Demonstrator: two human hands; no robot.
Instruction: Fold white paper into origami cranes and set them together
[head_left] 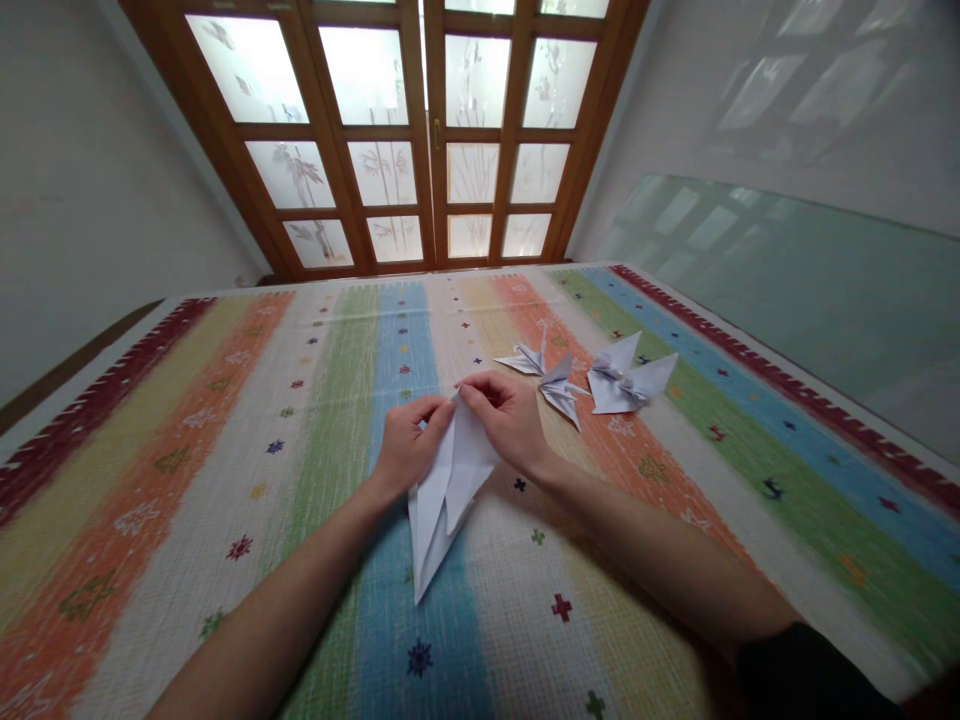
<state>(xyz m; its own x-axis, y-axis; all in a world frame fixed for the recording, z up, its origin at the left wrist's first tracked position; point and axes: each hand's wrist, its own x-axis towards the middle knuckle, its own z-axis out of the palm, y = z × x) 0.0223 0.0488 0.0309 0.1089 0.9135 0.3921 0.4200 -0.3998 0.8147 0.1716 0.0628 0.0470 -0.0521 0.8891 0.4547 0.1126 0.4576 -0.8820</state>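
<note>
A white sheet of paper, part-folded into a long pointed shape (448, 495), is lifted a little above the striped cloth, its tip toward me. My left hand (407, 442) pinches its top left edge with fingers closed. My right hand (507, 415) pinches the top right edge, thumb and fingers pressed together on the fold. Both hands meet at the upper end of the paper.
Three folded white paper cranes lie to the right of my hands: a small one (527, 360), another (561, 388) and a larger one (626, 380). The colourful striped cloth (225, 470) covers the surface. Wooden glass-paned doors (420, 130) stand behind, and a glass panel (810, 290) leans at right.
</note>
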